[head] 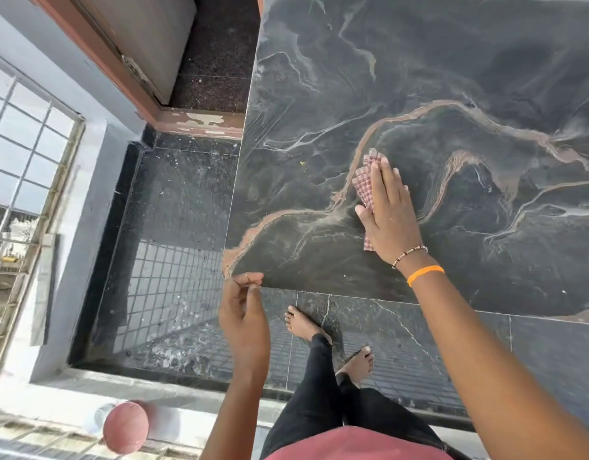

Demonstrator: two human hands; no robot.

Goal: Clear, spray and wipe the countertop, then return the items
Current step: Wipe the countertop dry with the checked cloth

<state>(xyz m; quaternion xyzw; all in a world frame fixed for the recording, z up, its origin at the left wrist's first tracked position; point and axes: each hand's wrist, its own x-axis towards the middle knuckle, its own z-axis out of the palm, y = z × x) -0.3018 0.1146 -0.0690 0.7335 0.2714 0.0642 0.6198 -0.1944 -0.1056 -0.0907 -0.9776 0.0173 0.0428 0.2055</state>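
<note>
A dark marble countertop (452,78) with brown and white veins fills the upper right of the head view. My right hand (387,210) lies flat on it, palm down, pressing a red-and-white checked cloth (366,184) that sticks out past the fingertips and near the wrist. My left hand (245,310) hovers at the countertop's near left corner, fingers loosely curled with thumb touching a fingertip, and holds nothing that I can see. No other item stands on the visible counter surface.
Dark speckled floor tiles (173,260) lie left of and below the counter. A barred window (24,161) is at the left, a door frame (127,71) at the upper left. A pink round object (125,426) sits bottom left. My bare feet (303,322) stand by the counter's front edge.
</note>
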